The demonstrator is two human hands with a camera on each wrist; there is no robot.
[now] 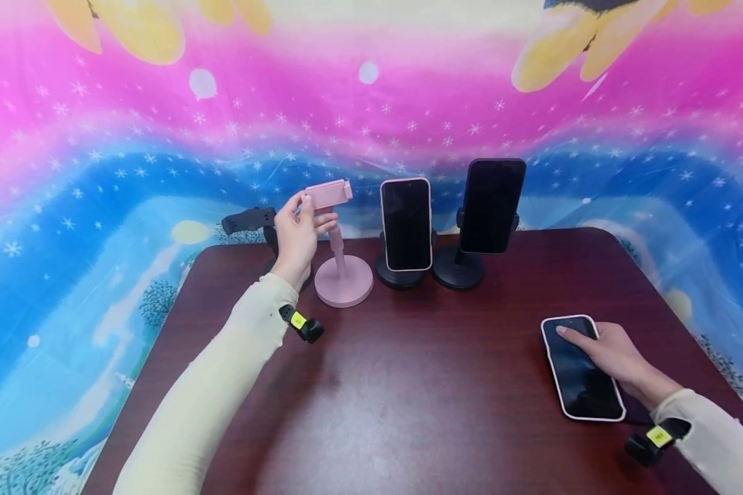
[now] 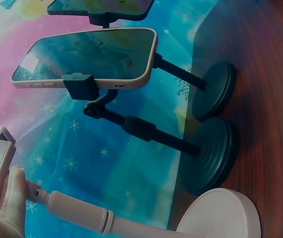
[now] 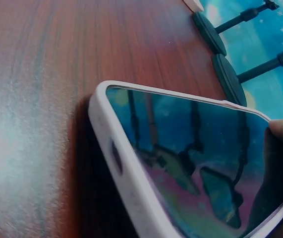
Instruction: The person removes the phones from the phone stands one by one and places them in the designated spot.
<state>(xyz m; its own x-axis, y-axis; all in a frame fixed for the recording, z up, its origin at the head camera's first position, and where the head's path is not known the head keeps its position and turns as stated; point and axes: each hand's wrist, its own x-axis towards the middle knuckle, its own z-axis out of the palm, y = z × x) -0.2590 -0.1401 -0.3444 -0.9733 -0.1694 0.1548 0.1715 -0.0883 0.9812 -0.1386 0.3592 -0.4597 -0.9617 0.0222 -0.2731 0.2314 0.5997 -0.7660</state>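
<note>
Your left hand (image 1: 297,237) and right hand (image 1: 613,352): bare | your left sleeve (image 1: 213,378) and right sleeve (image 1: 718,436): plain cream, wrist-length | on each side you wear a black strap (image 1: 287,313) carrying a yellow label (image 1: 298,320), its dark print too small to read, and a rounded black housing (image 1: 310,331)

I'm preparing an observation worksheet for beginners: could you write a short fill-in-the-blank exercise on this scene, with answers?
1. The person's left hand holds the top clamp of a round-based phone stand coloured ____.
2. The person's ____ hand holds a rectangular, white-cased phone.
3. Round-based black stands hold a total of ____ other rectangular phones.

Missing words: pink; right; two.
</note>
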